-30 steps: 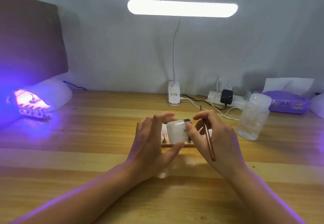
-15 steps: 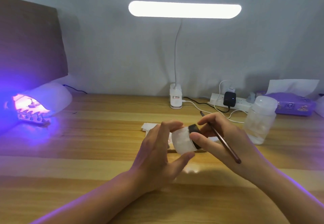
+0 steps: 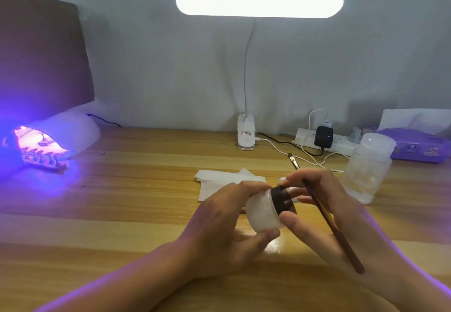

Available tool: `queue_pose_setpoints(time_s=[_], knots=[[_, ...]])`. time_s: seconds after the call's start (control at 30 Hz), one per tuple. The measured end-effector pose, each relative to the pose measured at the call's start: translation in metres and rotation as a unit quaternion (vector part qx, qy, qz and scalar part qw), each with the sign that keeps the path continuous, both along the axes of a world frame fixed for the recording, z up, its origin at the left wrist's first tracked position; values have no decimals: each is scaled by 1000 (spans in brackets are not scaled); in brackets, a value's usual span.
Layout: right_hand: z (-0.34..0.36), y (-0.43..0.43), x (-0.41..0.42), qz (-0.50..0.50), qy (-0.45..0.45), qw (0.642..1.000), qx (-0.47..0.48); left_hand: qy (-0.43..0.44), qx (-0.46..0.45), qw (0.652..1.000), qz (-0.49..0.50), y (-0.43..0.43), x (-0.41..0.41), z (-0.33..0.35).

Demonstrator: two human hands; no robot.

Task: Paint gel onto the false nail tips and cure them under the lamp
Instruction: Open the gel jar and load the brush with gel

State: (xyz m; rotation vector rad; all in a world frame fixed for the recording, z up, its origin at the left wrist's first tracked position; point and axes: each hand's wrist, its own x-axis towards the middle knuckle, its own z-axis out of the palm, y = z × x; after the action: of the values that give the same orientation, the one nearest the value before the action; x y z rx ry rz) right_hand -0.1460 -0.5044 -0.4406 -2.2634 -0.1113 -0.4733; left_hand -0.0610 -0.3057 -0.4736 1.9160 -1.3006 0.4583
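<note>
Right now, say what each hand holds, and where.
Left hand: white jar, by its body. Right hand: dark lid, by its rim, plus a brush mid-handle.

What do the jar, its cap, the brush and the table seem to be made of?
Jar: frosted, translucent white; glass or plastic, the look leaves it open.
Cap: dark, smooth, faint highlights; probably plastic.
Brush: slim reddish-brown handle, slight sheen; lacquered wood or plastic.
Table: wood or wood-look laminate, pale grain stripes, glossy finish with bright reflections.
</note>
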Motion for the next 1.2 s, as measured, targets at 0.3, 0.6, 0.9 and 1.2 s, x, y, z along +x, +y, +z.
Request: queue_pose_setpoints(time_s=[0.3,0.6,0.9,1.2], knots=[[-4,12,-12,-76,-22,997,-18,-76,11,997,16,-3,1,0],[-6,8,-6,-5,-66,997,29,16,21,999,-22,-3,4,-1],[2,-21,-22,-97,-126,963,-218,26,-80,996,-34,-3,7,-5],[4,-33,-27,-119,-86,957,-252,-11,-96,995,-20,-2,6,-7]])
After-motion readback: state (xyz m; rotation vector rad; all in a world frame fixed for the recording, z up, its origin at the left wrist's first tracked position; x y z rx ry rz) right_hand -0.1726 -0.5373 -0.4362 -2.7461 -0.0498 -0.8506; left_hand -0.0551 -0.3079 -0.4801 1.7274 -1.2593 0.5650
